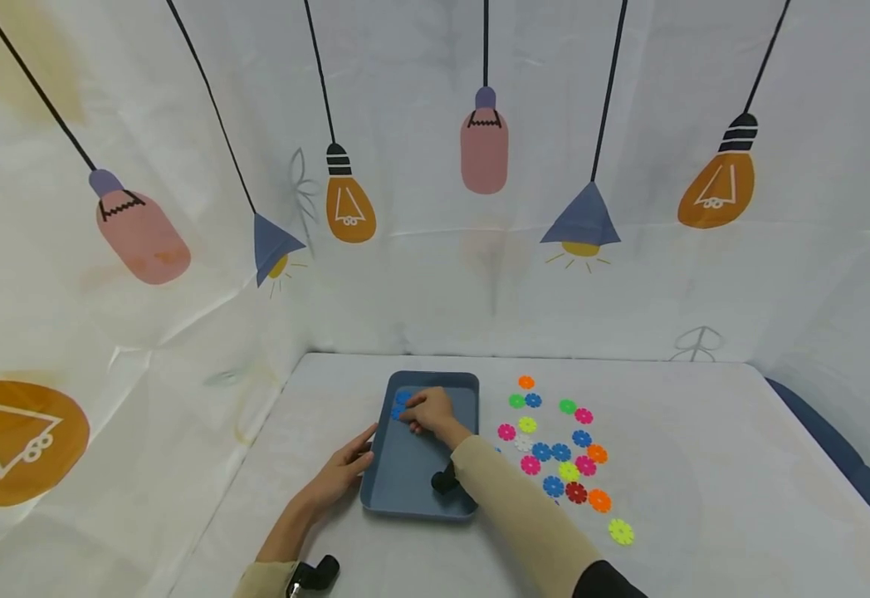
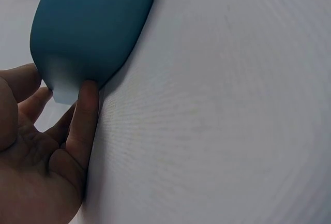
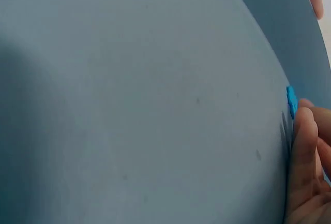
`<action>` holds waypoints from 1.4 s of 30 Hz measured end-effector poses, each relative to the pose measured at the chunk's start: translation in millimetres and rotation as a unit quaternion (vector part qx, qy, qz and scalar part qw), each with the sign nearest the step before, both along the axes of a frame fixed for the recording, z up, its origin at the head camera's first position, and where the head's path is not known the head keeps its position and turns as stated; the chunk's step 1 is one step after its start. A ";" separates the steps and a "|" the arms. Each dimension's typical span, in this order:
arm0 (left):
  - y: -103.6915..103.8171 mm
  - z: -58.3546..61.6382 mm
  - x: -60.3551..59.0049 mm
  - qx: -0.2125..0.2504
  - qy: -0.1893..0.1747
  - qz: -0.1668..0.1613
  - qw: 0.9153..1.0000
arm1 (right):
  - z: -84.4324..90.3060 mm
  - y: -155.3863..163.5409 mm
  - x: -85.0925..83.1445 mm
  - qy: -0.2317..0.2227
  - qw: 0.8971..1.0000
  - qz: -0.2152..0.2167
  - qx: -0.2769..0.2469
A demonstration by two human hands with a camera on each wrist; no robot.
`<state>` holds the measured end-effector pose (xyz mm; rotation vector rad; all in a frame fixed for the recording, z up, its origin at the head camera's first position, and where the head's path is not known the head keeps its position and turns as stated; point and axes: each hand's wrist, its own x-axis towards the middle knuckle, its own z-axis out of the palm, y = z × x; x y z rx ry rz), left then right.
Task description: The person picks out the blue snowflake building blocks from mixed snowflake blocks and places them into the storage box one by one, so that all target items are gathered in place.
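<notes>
A blue-grey rectangular tray lies on the white table. My right hand reaches over its upper left part and pinches a blue flower-shaped disc, held low beside the tray's wall in the right wrist view. Another blue flower-shaped disc lies just above it near the tray's far left corner. At the tray's left side, my left hand touches the outer wall with its fingers fairly straight. The left wrist view shows a fingertip against that wall, with the thumb near the rim.
Right of the tray, flower-shaped discs in several colours are scattered, among them a dark red disc and a yellow disc nearest the front. A white sheet with printed lamps hangs behind the table. Something dark blue stands past the right edge.
</notes>
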<state>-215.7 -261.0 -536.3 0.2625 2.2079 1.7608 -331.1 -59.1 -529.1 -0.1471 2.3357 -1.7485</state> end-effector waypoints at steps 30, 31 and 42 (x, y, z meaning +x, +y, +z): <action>2.0 -1.7 1.1 -0.015 0.009 0.022 1.000 | 104.7 94.4 37.1 0.161 0.952 0.229 0.122; 1.8 -1.6 1.0 -0.015 0.010 0.019 1.000 | 106.7 99.0 40.3 0.162 0.952 0.229 0.125; 2.3 -3.8 0.9 -0.019 0.010 0.024 0.999 | 106.8 160.9 70.6 0.161 0.953 0.218 0.134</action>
